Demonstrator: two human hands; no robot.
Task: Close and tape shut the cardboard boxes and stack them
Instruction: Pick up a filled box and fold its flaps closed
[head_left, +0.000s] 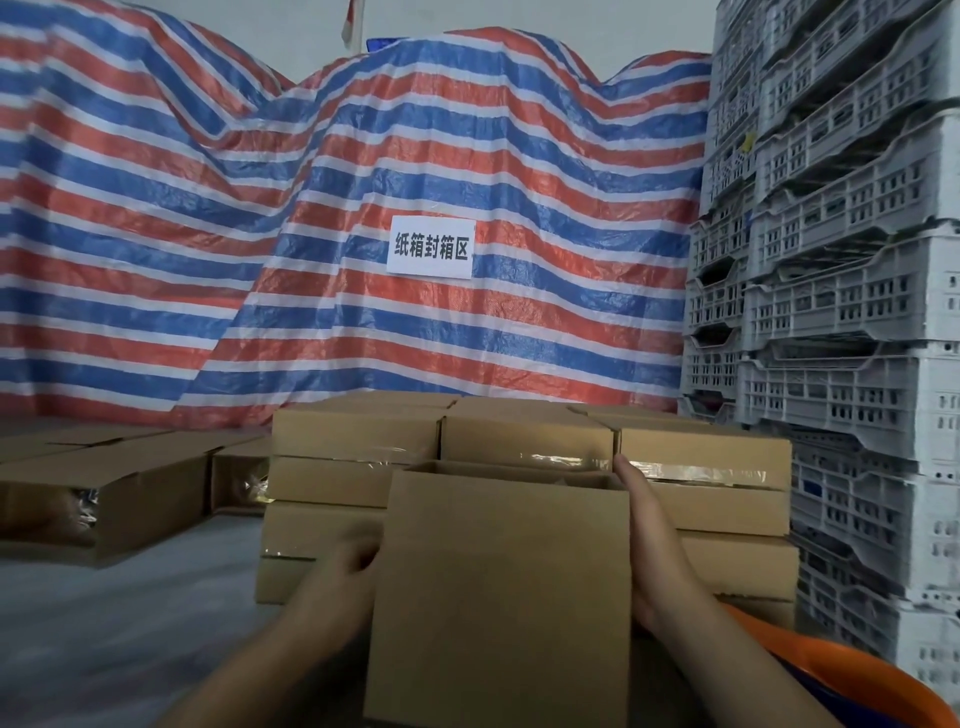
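Both hands clamp the open box (501, 587) lower centre, left hand (345, 566) curled on its edge, right hand (641, 540) flat along its side; uneven squeeze could skew it against the stack (519, 441).

Cardboard boxes (524, 499) on grey floor (130, 613)

Left arm: bare forearm rising from the lower left edge, angled up and to the right.
Left hand (349, 558): blurred; fingers curled, meeting the left side of the box (498, 587) held between both hands.
Right arm: bare forearm entering from the lower right, angled up and to the left.
Right hand (647, 540): flat against the box's right side, fingers straight and together, pointing away from the body, fingertips at the upper far corner.
Both hands: level with each other, one on each side of the box.
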